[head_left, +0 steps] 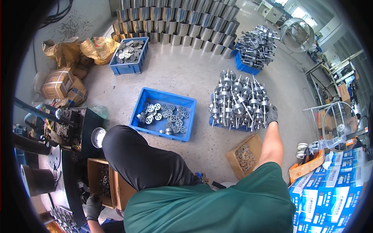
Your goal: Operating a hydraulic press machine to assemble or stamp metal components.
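My right hand (272, 114), in a grey glove, reaches forward to the right side of a tall pile of metal rotors on shafts (237, 101). Its fingers are closed on a rotor shaft at the pile's edge, partly hidden by the glove. Low on the left is my left hand (94, 207), gloved too, beside the workbench and a cardboard box of small dark ring parts (105, 180). Its fingers are curled, and what they hold, if anything, is hidden. Between my knee and the pile, a blue crate (165, 93) contains several round slotted metal discs.
Another blue crate of discs (130, 68) stands far left, near sacks (99, 49). More rotors (256, 46) fill a crate far right. Metal cylinders (175, 29) are stacked behind. A carton of small coloured bits (245, 157) is near my right arm; blue-and-white boxes (330, 194) lie right.
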`<state>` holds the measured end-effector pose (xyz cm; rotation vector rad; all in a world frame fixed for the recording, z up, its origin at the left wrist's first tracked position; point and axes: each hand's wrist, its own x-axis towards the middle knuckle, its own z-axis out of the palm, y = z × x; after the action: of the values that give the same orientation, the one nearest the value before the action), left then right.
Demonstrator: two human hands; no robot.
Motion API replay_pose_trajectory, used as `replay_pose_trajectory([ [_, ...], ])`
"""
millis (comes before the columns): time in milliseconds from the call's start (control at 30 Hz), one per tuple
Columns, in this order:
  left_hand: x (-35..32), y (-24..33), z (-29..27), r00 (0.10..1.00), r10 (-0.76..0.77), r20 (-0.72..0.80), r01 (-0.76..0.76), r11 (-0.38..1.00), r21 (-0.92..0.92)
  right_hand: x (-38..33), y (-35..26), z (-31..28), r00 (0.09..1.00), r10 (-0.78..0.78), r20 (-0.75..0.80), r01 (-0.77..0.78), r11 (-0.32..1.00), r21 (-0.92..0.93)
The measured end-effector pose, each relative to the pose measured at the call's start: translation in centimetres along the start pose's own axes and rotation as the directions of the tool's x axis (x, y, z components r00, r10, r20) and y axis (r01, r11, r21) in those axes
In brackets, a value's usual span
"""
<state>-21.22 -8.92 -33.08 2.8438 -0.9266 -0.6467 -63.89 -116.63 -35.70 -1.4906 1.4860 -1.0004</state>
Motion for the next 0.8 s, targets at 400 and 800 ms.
replay_pose_trajectory([
  [400, 0.3, 2.9, -2.3, 0.999, -0.033, 0.004, 0.033, 0.999, 0.043, -0.2, -2.9, -1.8, 0.987, -0.044, 0.153, 0.076, 0.975, -0.211],
  [800, 0.2, 0.4, -0.6, 0.997, 0.060, -0.054, -0.062, 0.997, -0.041, 1.5, -2.8, -1.6, 0.972, -0.073, 0.223, 0.208, 0.712, -0.671],
])
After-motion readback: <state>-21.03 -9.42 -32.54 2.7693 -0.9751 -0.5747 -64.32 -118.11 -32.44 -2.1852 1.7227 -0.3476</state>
